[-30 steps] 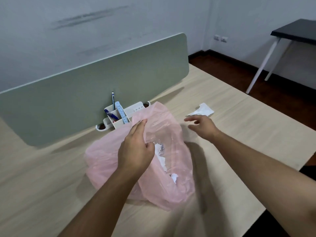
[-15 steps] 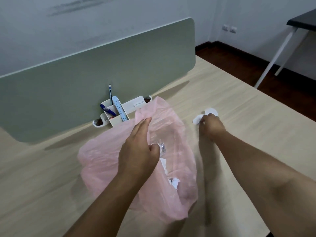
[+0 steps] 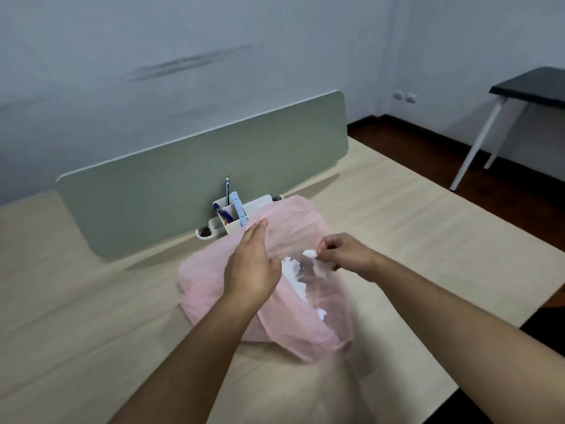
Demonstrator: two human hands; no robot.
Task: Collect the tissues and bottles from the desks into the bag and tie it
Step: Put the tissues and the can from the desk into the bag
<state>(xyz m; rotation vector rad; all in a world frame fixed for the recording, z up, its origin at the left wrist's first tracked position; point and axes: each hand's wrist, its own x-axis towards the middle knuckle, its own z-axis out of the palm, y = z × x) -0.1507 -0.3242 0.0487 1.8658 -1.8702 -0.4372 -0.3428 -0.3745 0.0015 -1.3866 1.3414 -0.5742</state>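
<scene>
Left hand (image 3: 250, 267) in pinch on pink bag (image 3: 211, 286); right hand (image 3: 345, 255) likewise on tissue (image 3: 310, 253)

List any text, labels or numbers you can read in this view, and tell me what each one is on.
No text can be read in this view.
The blue ruler in the desk organizer: scale marks show, but the numbers are too blurred to read.
The blue pen: no legible print.
The wall sockets: too small to tell.
The pink bag and the tissue: no print visible.
</scene>
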